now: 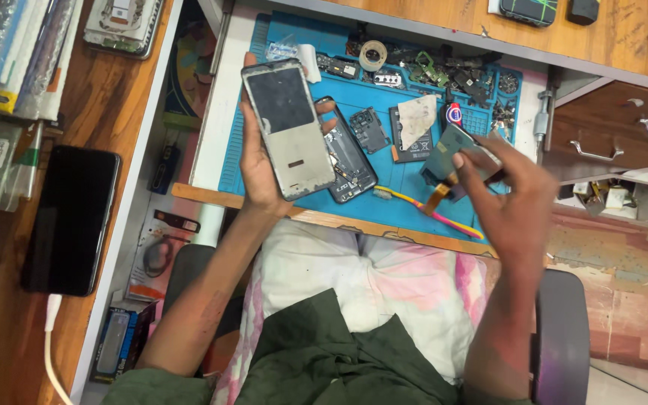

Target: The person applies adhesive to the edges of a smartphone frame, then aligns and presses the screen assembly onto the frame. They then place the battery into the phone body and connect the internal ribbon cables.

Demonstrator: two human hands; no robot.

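- Black phone (71, 219) lies charging on the wooden desk's left side.
- Left hand (260, 161) grips a stripped phone frame (288, 127) upright for inspection, over the blue mat (406, 176).
- Right hand (515, 195) pinches a small flex-cable part (455, 154) above the mat's right edge.

Work mat (399, 176): blue, gridded along its far edge. Phone frame (288, 127): silver-grey with a dark panel; toothbrush (429, 210): yellow and pink. Cloth (369, 274) on lap: white with pink blotches.

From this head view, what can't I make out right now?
- Part in the right hand: motion-blurred and half covered by the fingers.
- Far face of the phone frame in the left hand: turned away.
- Small parts at the blue mat's far edge: too small.
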